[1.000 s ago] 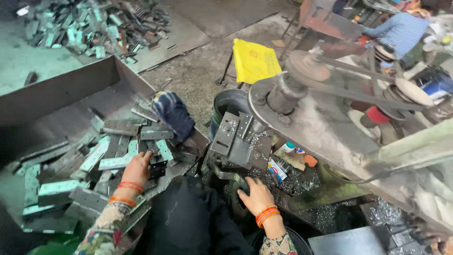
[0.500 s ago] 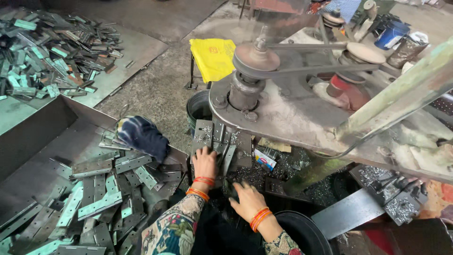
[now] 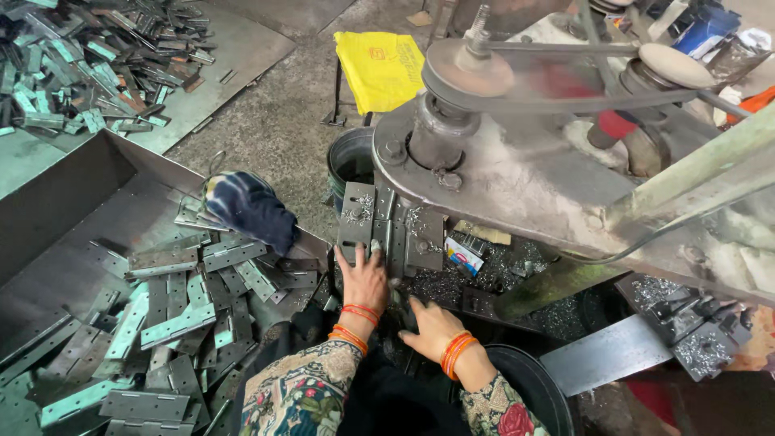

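Nearest us, our right hand point(image 3: 432, 327), orange bangles at the wrist, rests palm down with fingers spread on the dark, swarf-strewn bed, holding nothing. Just beyond, our left hand point(image 3: 363, 278) reaches up to the grey steel fixture plate point(image 3: 355, 214) under the machine; its fingertips press against a flat grey metal hinge blank point(image 3: 378, 242) seated upright there. We cannot tell whether the fingers pinch the blank or only push it.

To the left, the sheet-metal tray point(image 3: 73, 202) holds a heap of grey hinge leaves point(image 3: 173, 311), with a dark blue cloth bundle point(image 3: 246, 210) on its rim.

The blank looks stiff, thin and fairly light, likely oily and sharp-edged from punching; we judge it best taken by the long flat faces, clear of the knuckle edge.

Farther off: a round belt pulley point(image 3: 468, 69) on the grey machine arm, a dark bucket point(image 3: 351, 157), a yellow cloth-covered stool point(image 3: 379, 64), and another pile of hinge pieces point(image 3: 89, 56) on the floor.
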